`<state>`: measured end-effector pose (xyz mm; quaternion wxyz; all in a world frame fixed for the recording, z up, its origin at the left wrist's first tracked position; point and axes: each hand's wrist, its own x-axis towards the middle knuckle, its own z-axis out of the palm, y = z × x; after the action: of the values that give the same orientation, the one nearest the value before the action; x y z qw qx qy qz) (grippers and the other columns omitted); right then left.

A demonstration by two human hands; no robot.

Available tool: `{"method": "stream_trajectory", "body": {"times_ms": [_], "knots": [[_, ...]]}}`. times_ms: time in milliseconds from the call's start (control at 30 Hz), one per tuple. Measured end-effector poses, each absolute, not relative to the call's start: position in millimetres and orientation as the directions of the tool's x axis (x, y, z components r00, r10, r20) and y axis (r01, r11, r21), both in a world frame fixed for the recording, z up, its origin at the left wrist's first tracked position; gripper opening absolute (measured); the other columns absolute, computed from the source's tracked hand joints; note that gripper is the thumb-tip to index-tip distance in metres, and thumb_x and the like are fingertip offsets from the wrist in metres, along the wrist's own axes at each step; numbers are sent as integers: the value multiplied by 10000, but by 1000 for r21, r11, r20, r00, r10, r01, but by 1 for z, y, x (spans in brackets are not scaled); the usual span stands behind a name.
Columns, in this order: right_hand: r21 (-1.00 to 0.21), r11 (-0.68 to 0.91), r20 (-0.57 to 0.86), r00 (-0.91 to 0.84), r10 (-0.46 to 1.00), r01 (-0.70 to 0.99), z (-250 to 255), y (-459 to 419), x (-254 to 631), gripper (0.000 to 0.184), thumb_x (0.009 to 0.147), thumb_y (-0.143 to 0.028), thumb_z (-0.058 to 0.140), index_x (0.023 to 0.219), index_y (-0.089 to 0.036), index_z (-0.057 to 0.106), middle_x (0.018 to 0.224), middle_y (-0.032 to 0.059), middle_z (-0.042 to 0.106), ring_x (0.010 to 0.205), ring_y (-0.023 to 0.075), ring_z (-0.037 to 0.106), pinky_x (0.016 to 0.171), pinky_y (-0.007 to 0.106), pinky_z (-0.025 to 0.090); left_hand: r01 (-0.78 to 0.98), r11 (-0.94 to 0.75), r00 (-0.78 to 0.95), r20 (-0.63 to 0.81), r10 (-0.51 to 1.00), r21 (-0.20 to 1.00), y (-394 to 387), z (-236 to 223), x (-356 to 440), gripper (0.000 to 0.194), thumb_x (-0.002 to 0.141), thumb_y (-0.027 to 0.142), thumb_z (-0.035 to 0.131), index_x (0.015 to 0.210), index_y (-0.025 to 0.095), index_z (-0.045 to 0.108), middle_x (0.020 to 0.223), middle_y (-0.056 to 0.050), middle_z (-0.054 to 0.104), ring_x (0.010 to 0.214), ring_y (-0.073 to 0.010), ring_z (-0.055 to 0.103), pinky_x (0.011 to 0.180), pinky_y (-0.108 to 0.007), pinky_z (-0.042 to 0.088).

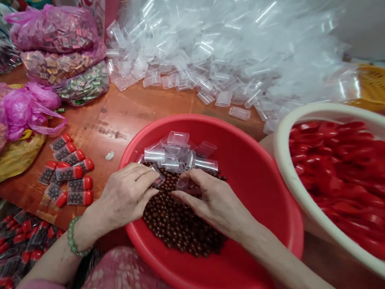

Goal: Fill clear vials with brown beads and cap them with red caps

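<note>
A red plastic basin (234, 140) sits in front of me, holding a heap of small round brown beads (176, 221) and several clear plastic tubes (174, 151) on top of them. My left hand (124, 197) curls over the beads, its fingertips around a clear tube (157, 177). My right hand (213, 202) reaches in from the right, with its fingers pinching another clear tube (183, 184) just above the beads. Both hands are inside the basin.
Filled tubes with red caps (67, 172) lie on the orange table (120, 108) to the left. Behind are a large heap of clear tubes (201, 71) and pink bags of packets (56, 29). A cream basin of red caps (344, 180) stands right; a box of capped tubes (10, 249) sits lower left.
</note>
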<state>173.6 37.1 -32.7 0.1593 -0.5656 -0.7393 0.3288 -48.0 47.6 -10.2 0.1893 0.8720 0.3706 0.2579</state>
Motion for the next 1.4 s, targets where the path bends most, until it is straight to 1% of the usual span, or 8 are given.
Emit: {"method": "stream_trajectory", "body": {"times_ms": [100,333,633,833,967,1133,1267,1400], "knots": [[-529,155,-213,-307,928,835,-47,40,179,136,875,-285,529,793,-178,542,847,89,619,747,212,592,689,339,459,536,-683,576,376,725,496,49,-16,-47,158,895,158,529,1007,99,624,959,-98,715,895,-202,646,829,-348,548],[-657,54,-434,-436,789,752,-59,43,176,173,855,-252,524,739,-183,632,779,48,675,745,178,591,722,289,429,524,-695,591,377,713,492,49,-19,-49,152,898,139,518,984,114,641,931,-82,721,856,-195,638,794,-333,531],[-652,-553,-756,-508,414,520,-69,35,172,280,642,-408,646,547,-157,566,519,-11,564,457,82,456,472,224,406,526,-678,622,311,719,514,47,-19,-47,182,921,194,495,994,117,642,932,-87,708,869,-206,625,798,-344,508],[-543,-784,-775,-538,331,301,-62,42,166,288,584,-408,689,619,-152,561,487,-33,543,365,65,461,333,179,391,552,-642,731,61,680,532,33,1,-44,430,906,521,471,1011,134,627,957,-94,690,914,-248,615,817,-402,483],[-545,-821,-755,-525,392,171,-53,41,160,269,607,-384,664,690,-149,562,526,-20,580,391,80,536,326,159,422,547,-620,777,-65,627,562,24,4,-34,525,833,544,578,1165,138,550,1052,-102,648,960,-255,595,847,-392,489],[-614,-787,-692,-525,495,66,-42,36,151,314,638,-431,641,747,-157,536,500,-38,543,362,55,479,338,149,405,500,-533,723,9,691,683,27,0,-24,193,925,275,508,1059,166,595,998,-74,620,939,-199,585,844,-321,487],[-706,-703,-632,-530,566,91,-37,33,151,374,700,-531,585,750,-171,497,504,-43,515,371,50,441,359,158,361,353,-390,612,105,784,850,31,8,-24,68,882,177,563,915,147,613,992,-74,613,929,-160,593,851,-262,475],[-816,-540,-556,-536,636,206,-35,30,157,367,745,-521,592,711,-171,488,586,-37,509,495,69,481,489,195,412,300,-316,549,108,829,900,28,17,-26,128,884,145,524,996,126,584,1064,-101,623,988,-164,592,892,-269,459]]}}
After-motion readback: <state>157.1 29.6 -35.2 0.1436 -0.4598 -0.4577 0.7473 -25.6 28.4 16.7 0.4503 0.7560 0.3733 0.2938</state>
